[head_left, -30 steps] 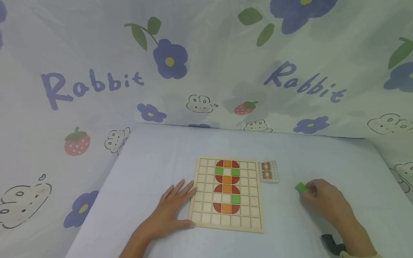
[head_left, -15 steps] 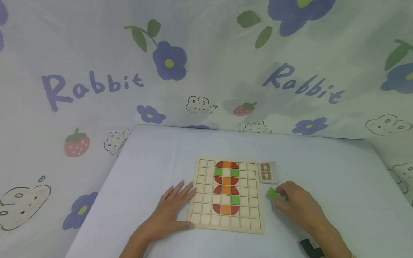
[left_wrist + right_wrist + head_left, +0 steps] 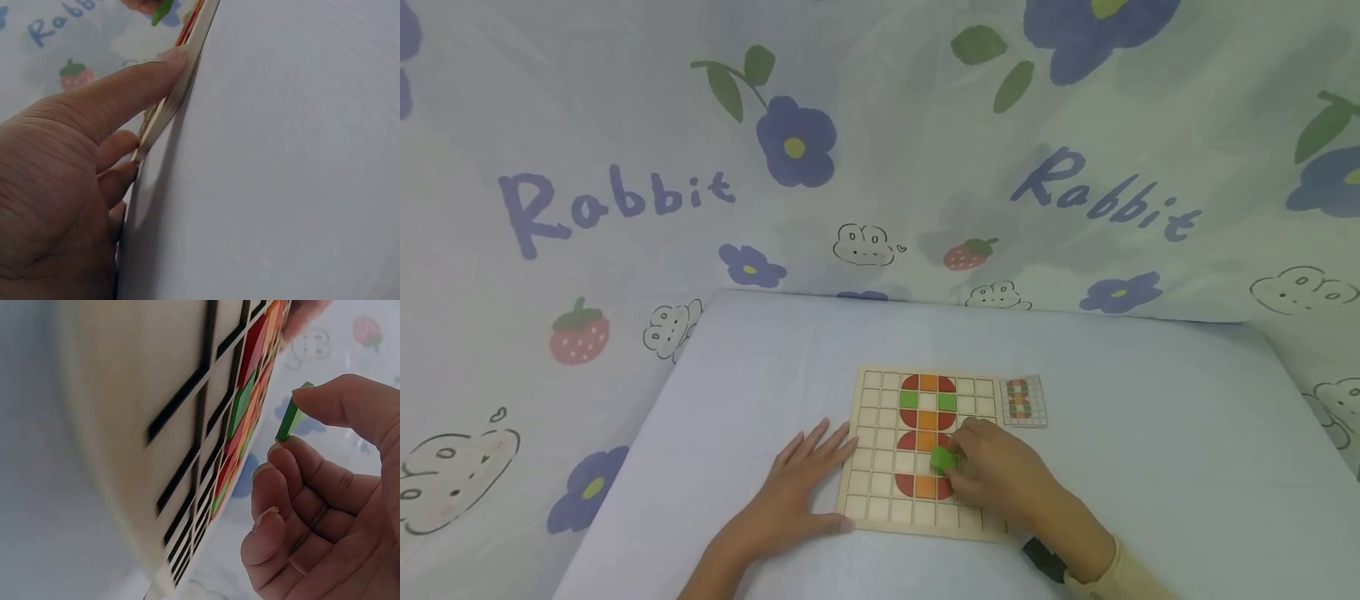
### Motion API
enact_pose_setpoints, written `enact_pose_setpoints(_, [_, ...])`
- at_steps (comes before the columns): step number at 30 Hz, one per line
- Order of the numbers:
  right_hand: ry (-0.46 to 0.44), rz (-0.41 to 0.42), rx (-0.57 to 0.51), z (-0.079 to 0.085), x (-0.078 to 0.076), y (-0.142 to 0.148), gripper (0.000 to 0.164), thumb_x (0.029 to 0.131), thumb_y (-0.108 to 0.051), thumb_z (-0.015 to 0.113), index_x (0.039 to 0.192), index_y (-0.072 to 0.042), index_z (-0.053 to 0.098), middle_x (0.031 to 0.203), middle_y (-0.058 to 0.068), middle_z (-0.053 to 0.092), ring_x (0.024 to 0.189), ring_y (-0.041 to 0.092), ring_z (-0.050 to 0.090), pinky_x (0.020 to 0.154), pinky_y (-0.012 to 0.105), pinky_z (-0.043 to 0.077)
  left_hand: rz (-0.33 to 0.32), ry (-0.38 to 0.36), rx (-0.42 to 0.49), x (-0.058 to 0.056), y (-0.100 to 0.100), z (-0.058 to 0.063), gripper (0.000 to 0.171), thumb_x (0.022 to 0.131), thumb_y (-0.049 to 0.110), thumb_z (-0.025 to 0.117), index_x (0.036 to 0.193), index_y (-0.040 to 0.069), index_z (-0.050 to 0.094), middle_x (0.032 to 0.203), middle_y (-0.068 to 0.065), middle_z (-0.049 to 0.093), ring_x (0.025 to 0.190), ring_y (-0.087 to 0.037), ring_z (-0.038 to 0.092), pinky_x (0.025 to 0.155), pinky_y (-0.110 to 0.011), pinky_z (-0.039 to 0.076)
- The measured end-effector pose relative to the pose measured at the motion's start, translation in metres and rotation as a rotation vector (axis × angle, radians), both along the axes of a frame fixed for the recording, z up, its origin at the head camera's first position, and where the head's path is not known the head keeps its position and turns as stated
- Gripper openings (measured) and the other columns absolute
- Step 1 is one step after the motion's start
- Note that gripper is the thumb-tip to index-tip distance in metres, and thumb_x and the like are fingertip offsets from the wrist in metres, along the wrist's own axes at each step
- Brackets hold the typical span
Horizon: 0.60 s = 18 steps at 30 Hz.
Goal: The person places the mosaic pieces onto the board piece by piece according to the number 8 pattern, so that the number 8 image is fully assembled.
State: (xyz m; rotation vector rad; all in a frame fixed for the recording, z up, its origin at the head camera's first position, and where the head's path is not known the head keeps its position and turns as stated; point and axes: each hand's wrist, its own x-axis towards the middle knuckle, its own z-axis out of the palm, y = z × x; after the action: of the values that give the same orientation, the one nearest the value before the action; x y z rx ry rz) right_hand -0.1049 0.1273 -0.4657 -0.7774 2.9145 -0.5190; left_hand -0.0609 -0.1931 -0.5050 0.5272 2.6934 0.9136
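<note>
A wooden grid board [image 3: 887, 508] lies on the table, with red, orange and green tiles set in its middle columns. My right hand [image 3: 1000, 467] is over the board's right half and pinches a green square tile [image 3: 943, 460] between thumb and fingertips. In the right wrist view that green tile [image 3: 289, 419] is held on its edges, clear of the board. My left hand [image 3: 797, 492] rests at the board's left edge, fingers spread. The left wrist view shows the left thumb [image 3: 144, 84] against the board's corner. Some tiles on the right are hidden behind my right hand.
A small pattern card [image 3: 1024, 402] lies by the board's upper right corner, printed with a similar coloured design. A white cloth covers the table [image 3: 760, 358]. Behind it hangs a patterned curtain [image 3: 880, 150]. A dark strap piece [image 3: 1045, 560] is below the right wrist.
My right hand has carried the green tile leftward from the table's right side, past the card, to over the board. The left hand has stayed at the board's edge.
</note>
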Motion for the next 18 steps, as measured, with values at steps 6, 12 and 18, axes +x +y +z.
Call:
enact_pose_setpoints(6, [0.018, 0.097, -0.006, -0.006, -0.004, -0.018, 0.020, 0.087, -0.030, 0.080, 0.095, -0.014, 0.072, 0.091, -0.008, 0.058, 0.080, 0.009, 0.052, 0.068, 0.027, 0.054, -0.012, 0.012, 0.019, 0.001, -0.001, -0.002, 0.104, 0.077, 0.051, 0.087, 0.164, 0.024, 0.037, 0.172, 0.009, 0.021, 0.161, -0.024, 0.005, 0.126, -0.032, -0.010])
enact_pose_setpoints(12, [0.022, 0.144, -0.012, -0.009, -0.009, -0.029, 0.013, 0.087, -0.023, 0.077, 0.090, -0.014, 0.069, 0.084, -0.009, 0.051, 0.075, 0.009, 0.047, 0.062, 0.023, 0.048, -0.019, 0.032, 0.013, 0.000, -0.002, -0.003, 0.103, 0.078, 0.053, 0.085, 0.164, 0.024, 0.037, 0.172, 0.009, 0.021, 0.161, -0.026, 0.006, 0.126, -0.033, -0.009])
enact_pose_setpoints(18, [-0.005, 0.163, 0.025, -0.009, -0.012, -0.037, 0.009, 0.085, -0.019, 0.074, 0.084, -0.015, 0.066, 0.077, -0.010, 0.047, 0.069, 0.010, 0.044, 0.058, 0.023, 0.043, -0.017, 0.034, 0.016, 0.000, -0.002, -0.003, 0.102, 0.078, 0.054, 0.085, 0.164, 0.024, 0.038, 0.172, 0.008, 0.022, 0.161, -0.026, 0.007, 0.127, -0.040, -0.005])
